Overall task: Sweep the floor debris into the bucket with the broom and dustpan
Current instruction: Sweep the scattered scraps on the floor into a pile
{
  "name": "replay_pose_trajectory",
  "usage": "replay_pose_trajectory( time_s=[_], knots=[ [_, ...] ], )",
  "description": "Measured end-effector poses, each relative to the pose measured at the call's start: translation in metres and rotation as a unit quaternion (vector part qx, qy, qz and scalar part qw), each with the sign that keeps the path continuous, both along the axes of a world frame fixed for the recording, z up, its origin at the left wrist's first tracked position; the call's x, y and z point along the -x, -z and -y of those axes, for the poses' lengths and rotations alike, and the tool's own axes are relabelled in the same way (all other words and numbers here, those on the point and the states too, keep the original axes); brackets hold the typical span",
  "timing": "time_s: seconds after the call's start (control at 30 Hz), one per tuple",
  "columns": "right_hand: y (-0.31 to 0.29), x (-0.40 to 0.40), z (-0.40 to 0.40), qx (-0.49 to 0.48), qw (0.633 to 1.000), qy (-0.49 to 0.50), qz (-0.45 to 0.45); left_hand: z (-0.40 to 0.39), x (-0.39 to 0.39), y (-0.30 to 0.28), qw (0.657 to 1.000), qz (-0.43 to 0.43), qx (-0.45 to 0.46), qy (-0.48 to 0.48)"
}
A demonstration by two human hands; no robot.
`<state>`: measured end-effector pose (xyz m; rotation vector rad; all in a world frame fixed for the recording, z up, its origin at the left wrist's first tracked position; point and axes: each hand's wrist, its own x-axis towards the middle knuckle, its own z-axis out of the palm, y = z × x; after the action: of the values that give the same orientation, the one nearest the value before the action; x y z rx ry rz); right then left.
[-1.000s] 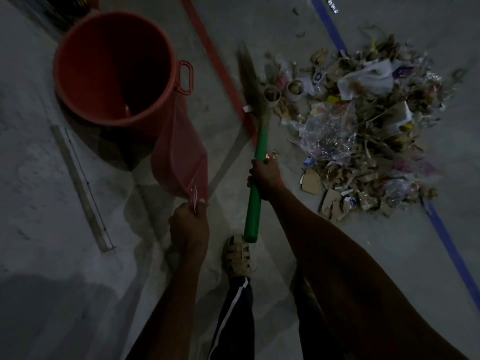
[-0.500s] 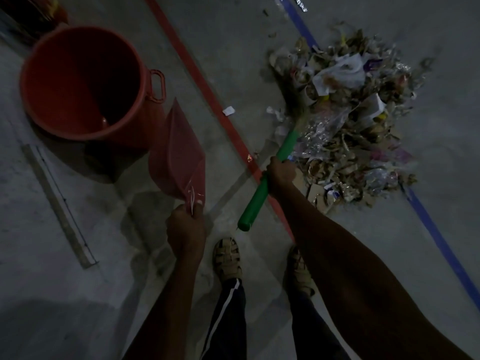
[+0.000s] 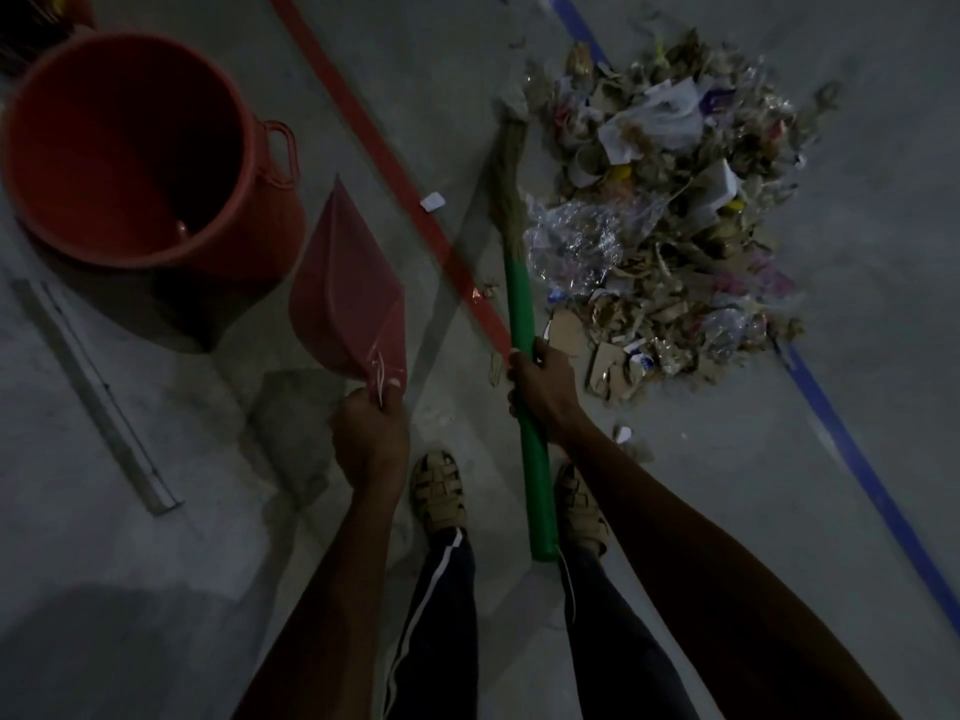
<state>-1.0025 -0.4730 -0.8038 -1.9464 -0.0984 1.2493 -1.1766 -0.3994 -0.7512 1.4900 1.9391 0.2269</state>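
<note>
— What are we dealing with in that loose heap of torn brown cardboard, paper cups and crinkled clear plastic film (image 3: pixel 670 220)?

— We judge it light and unruly: the cardboard scraps look stiff enough to slide, but the film and paper will likely catch in the bristles and drift. It lies on the grey concrete floor (image 3: pixel 156 589) ahead and to our right, straddling the blue painted floor line (image 3: pixel 852 449). None of it is in the pan yet.

— And how are we holding the tools?

— Our right hand (image 3: pixel 543 389) is wrapped round the green-handled grass broom (image 3: pixel 522 304) about midway along its plastic handle, with the straw-coloured bristles touching the pile's left edge. That hold should give us good leverage. Our left hand (image 3: pixel 370 439) pinches the rear lip of the thin red plastic dustpan (image 3: pixel 348 293), which hangs tilted, mouth away from us, not yet on the floor.

— Room to move?

— Plenty, we think. The round red plastic bucket (image 3: pixel 260 231) stands open just beyond the dustpan, well apart from the pile, with the red painted floor line (image 3: pixel 384 153) running between them. A small white scrap (image 3: pixel 432 202) lies beside that line. A long grey metal strip (image 3: pixel 98 402) lies on the floor to our left — out of the way. Our sandalled feet (image 3: pixel 439 491) stand close behind the broom handle, so we would keep strokes forward of them.
</note>
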Motion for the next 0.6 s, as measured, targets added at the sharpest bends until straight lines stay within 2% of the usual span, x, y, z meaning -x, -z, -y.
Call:
replay_pose_trajectory(
  time_s=[0.3,0.5,0.6],
  knots=[
    [0.011,0.007,-0.011,0.004,0.990,-0.123,0.066,0.014,-0.003,0.001,1.000,-0.007,0.002,-0.014],
    [0.012,0.011,-0.034,0.062,0.980,-0.187,0.001,0.022,0.002,0.007,1.000,-0.011,-0.002,-0.019],
    [0.021,0.003,-0.028,0.097,0.978,-0.181,-0.025,0.029,0.004,0.006,1.000,-0.010,-0.005,-0.024]
  ],
)
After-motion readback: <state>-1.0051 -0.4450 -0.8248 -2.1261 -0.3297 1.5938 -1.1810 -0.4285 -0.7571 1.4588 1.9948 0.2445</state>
